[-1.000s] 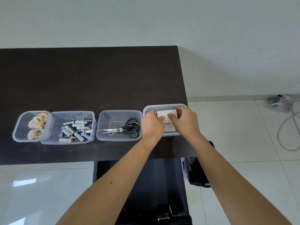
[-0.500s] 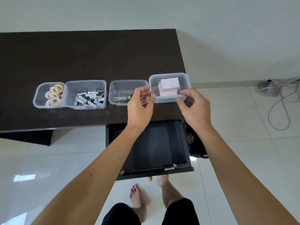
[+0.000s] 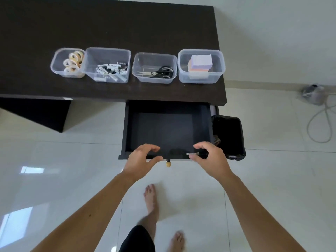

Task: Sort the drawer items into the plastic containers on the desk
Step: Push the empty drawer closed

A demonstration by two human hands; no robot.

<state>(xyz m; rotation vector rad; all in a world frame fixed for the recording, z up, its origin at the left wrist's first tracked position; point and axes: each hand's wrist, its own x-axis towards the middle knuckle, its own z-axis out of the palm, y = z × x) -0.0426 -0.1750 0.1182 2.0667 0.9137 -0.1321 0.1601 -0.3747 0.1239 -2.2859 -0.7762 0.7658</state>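
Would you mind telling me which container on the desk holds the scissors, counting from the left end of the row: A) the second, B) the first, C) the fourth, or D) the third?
D: the black-handled scissors lie in the third container, between the battery container and the container with the paper pads.

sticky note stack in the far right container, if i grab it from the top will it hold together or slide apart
The sticky note stack looks like several coloured pads laid loosely on each other, slightly offset, so a top grab would probably lift only the upper pad. It should be light and fairly stiff as a block. Pinching its sides inside the container seems safer.
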